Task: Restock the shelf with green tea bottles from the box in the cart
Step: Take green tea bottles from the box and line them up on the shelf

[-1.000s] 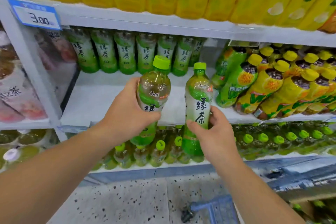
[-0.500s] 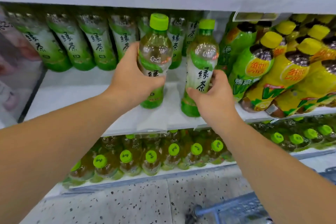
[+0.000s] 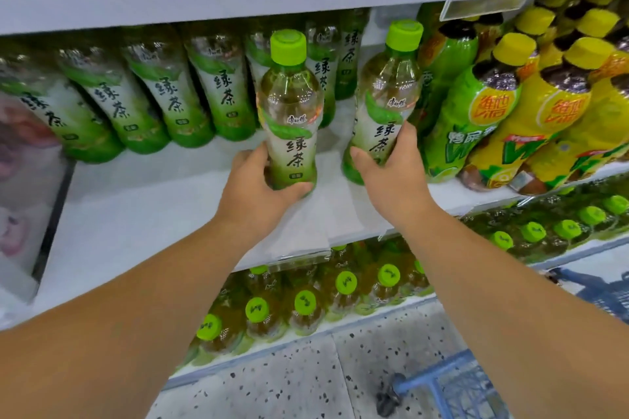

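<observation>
Well, at the far left the back row (image 3: 170, 102) of green tea leans along the rear of the shelf (image 3: 153, 207), with bare board in front of it. My left hand (image 3: 253, 194) wraps low round the left bottle (image 3: 291, 119), fingers curled about its foot; it stands upright over the middle of the board, though I cannot tell whether its base touches. Just beside it my right hand (image 3: 391, 173) clasps the lower label of the right bottle (image 3: 384, 112), upright next to the yellow bottles (image 3: 544, 119). Both look full, so I judge them weighty for their size, thin-walled and slick in the film; the low part of the body seems the safest hold, never the cap.
</observation>
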Motion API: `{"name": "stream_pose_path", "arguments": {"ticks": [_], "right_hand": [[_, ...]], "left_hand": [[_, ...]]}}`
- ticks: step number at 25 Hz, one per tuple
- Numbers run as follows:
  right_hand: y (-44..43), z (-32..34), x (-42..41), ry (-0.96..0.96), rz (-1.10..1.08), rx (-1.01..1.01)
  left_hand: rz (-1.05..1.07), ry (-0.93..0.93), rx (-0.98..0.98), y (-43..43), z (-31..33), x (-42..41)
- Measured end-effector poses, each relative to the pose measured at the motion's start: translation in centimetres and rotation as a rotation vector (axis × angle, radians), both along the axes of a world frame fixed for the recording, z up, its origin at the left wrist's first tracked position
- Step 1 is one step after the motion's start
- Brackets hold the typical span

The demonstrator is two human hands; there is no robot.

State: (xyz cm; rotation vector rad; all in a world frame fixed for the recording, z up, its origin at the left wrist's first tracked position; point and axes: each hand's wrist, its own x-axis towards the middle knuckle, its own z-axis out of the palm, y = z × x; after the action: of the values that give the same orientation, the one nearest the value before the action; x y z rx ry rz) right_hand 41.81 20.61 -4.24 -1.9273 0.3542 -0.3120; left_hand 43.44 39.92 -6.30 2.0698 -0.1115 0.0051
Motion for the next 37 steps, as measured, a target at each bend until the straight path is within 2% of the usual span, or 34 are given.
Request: {"name": "stream_pose_path", "arguments": {"ticks": [2, 10, 17, 24, 29, 37], "right_hand": [[0.5, -0.3, 0.0, 0.000, -0.023, -0.037], [-0.3, 0.1, 5.9, 0.086, -0.064, -0.066], [-1.1, -0.9, 10.0, -0.002, -0.078, -0.007], [-1.4, -2.5, 10.6, -0.108, -0.032, 0.107], [-1.6, -2.6, 11.4, -0.046, 0.007, 0.140], [-1.9, -2.5, 13.3, 0.015, 0.018, 0.047]], "left_hand": [[-0.002, 0.004, 0.060, 0.9, -1.4, 0.6], [0.052, -0.047, 0.047, 0.1, -2.4, 2.2], [0.066, -0.174, 0.173, -0.6, -2.9, 1.5], [0.095, -0.195, 0.204, -0.7, -2.9, 1.6], [0.111, -0.190, 0.238, -0.8, -2.8, 1.6], [0.131, -0.188, 0.231, -0.9, -2.7, 1.5]]}}
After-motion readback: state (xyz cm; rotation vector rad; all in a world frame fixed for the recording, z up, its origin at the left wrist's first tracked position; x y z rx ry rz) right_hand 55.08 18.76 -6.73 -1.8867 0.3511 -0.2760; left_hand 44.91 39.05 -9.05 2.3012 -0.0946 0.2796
